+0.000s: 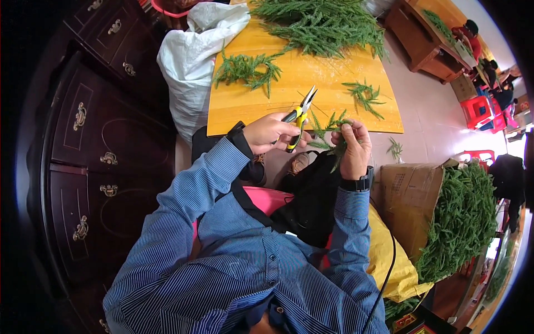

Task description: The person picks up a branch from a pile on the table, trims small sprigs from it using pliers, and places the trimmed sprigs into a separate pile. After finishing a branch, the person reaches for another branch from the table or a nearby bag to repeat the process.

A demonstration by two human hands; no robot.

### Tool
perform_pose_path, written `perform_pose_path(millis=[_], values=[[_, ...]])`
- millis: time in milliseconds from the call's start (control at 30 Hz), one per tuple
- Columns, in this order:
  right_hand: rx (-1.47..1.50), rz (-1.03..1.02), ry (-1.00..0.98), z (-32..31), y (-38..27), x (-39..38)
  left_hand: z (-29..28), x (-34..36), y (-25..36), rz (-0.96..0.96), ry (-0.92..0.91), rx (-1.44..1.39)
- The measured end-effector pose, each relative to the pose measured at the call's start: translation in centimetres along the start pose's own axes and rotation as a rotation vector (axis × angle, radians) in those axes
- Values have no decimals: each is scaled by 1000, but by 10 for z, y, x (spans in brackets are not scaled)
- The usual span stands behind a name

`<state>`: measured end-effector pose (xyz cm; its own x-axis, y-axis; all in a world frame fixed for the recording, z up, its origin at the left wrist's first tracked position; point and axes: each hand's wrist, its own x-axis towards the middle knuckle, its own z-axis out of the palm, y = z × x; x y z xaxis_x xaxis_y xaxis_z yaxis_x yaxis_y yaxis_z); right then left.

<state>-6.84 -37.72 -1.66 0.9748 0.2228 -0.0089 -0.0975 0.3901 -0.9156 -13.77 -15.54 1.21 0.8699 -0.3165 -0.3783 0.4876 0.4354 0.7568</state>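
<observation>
My left hand is closed around yellow-and-black needle-nose pliers, whose jaws point up over the near edge of the table and look slightly parted. My right hand pinches a green artificial pine sprig just right of the pliers, its needles spreading on both sides of the fingers. On the yellow wooden table lie a loop of green sprigs at the left and a small loose sprig at the right. A large heap of green sprigs covers the far side.
A white woven sack leans against the table's left side, beside dark wooden cabinets. At my right stand a cardboard box with heaped greenery and a yellow sack. Other people sit at the far right near red stools.
</observation>
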Motion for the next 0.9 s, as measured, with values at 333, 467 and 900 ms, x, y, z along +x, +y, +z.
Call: perform_pose_path(millis=[333,467,900], values=[[-199,-290,6,6,-3,-3,29,-44,-1,-3,-151,224],[-344,-407,-63,11,-8,-10,29,-50,-8,-14,-181,351],[-603,-673,-61,19,-11,-20,30,-56,-8,-53,-184,274]])
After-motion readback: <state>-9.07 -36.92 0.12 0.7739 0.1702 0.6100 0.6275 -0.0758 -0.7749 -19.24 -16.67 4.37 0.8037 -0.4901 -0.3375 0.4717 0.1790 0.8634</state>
